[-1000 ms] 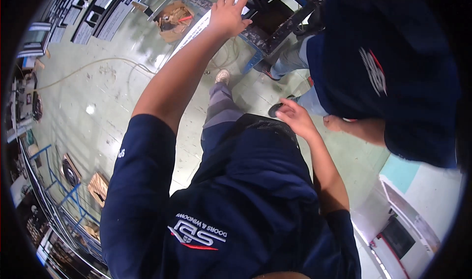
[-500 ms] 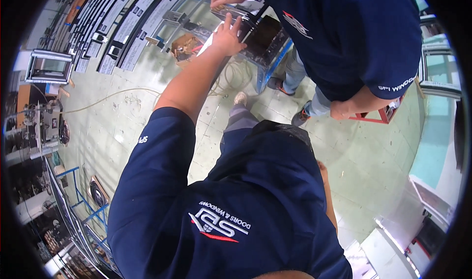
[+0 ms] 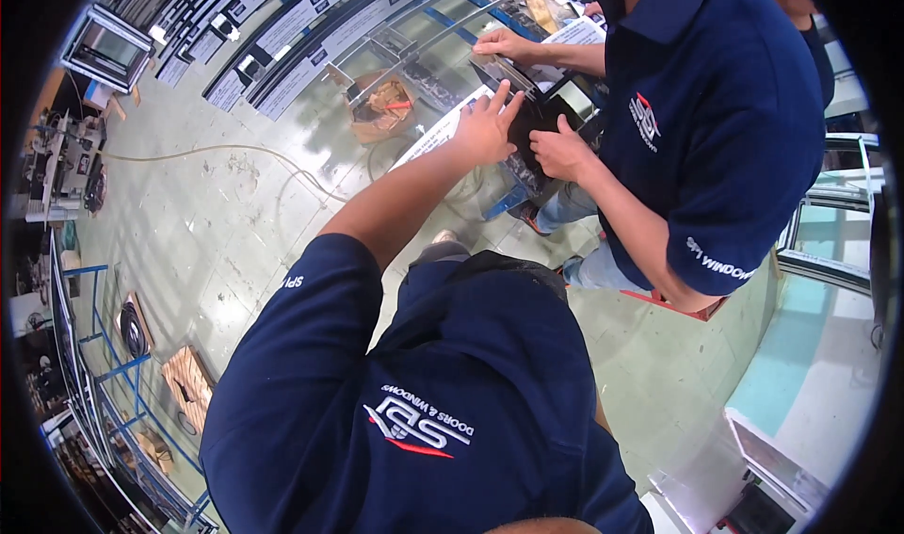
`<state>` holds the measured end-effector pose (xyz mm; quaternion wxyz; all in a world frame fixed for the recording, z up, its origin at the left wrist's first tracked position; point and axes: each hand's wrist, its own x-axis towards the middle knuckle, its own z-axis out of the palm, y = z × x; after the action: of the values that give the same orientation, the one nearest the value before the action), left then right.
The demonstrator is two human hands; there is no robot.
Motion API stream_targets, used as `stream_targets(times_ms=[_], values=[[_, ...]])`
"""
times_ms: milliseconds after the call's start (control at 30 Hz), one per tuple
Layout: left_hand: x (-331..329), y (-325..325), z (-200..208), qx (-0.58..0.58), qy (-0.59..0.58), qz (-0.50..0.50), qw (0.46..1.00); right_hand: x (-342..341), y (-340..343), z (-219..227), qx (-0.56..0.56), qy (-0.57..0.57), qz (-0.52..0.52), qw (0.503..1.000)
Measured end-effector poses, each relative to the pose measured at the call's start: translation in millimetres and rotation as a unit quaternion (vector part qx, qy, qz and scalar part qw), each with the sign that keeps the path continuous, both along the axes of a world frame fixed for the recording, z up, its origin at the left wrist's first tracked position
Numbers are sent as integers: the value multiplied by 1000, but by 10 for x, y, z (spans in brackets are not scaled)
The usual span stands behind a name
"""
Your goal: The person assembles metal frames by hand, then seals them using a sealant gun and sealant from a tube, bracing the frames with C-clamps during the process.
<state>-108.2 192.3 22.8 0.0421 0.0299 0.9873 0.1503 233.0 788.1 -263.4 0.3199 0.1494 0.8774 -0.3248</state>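
Observation:
My left hand (image 3: 485, 131) reaches forward with its fingers spread, over the end of a long profile with a white printed strip (image 3: 435, 141). Whether the fingertips press on it I cannot tell. Close by is a dark profile piece (image 3: 504, 71), its top edge held by the co-worker's far hand (image 3: 508, 46). The co-worker's other hand (image 3: 559, 148) is half curled just right of my fingers, beside a dark panel (image 3: 537, 120). My right hand is out of sight; only a sliver of that arm shows beside my shirt.
The co-worker in a navy shirt (image 3: 734, 129) stands close on the right. Long dark and white profiles (image 3: 282, 49) lie at the far left. An open cardboard box (image 3: 384, 110), an air hose (image 3: 235, 148) and a blue metal rack (image 3: 122, 369) are around the floor.
My view has turned right. The co-worker's near hand has risen from beside the body to the dark panel. My left hand stays spread by the profile; my right hand has left view.

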Motion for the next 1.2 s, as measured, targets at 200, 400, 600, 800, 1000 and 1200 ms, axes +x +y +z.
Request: stream_targets(times_ms=[200,400,600,800,1000,1200], values=[[188,-332,-179,159,178,93,967,-974,-1396,1540,-138,39,-44,989],[-111,-727,-383,344,66,168,921,-1072,-1668,2000,-99,18,-10,995],[-653,-835,-251,588,-17,236,774,-810,-1653,2010,-90,-21,-34,995],[-918,-722,-768,557,-15,266,786,-810,-1666,2062,-39,-79,-71,994],[-850,-619,-655,662,38,258,703,-688,-1821,1977,-43,-54,-131,989],[-848,-592,-649,648,31,271,711,-829,-1793,1947,-58,-41,-48,996]])
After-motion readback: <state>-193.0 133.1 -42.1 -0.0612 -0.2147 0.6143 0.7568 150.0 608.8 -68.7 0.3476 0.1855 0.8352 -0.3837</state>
